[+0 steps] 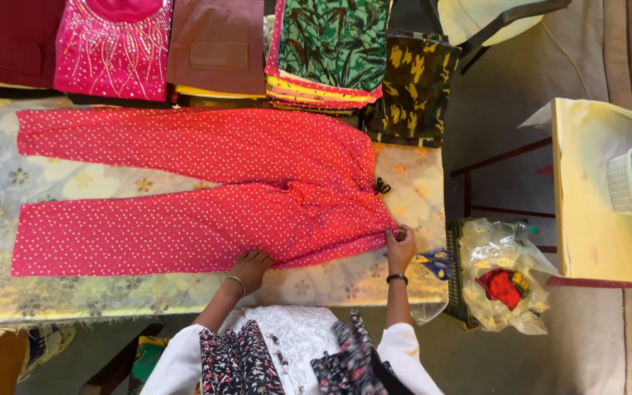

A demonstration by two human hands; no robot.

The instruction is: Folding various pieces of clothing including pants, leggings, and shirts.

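A pair of pink trousers with small white dots (184,186) lies spread flat on the table, legs pointing left, waistband at the right. My left hand (251,265) rests palm-down on the near edge of the trousers at the crotch, fingers together. My right hand (401,245) pinches the near corner of the waistband. A small black drawstring bow (382,186) sits at the middle of the waistband.
The table wears a pale floral cloth (418,183). Folded garments line the far edge: bright pink (115,47), brown (217,44), a green leafy stack (330,51), camouflage (411,88). Blue-handled scissors (437,262) lie at the right corner. A plastic bag (502,281) and a yellow side table (597,197) stand to the right.
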